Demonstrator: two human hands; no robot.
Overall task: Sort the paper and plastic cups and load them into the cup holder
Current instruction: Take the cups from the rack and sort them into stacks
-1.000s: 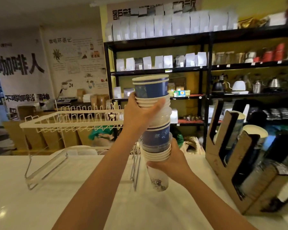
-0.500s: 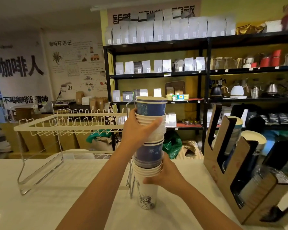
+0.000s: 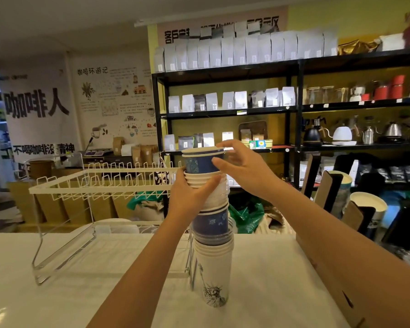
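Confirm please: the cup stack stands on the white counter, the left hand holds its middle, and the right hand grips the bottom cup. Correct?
Not quite. In the head view the right hand is at the top blue cup, not the bottom. The cup stack stands on the white counter, left hand at its middle.

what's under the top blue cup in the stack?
Under the top blue cup: nested white paper rims, clear plastic cups, another blue cup, then white printed cups on the counter. The left hand covers part; counts unclear.
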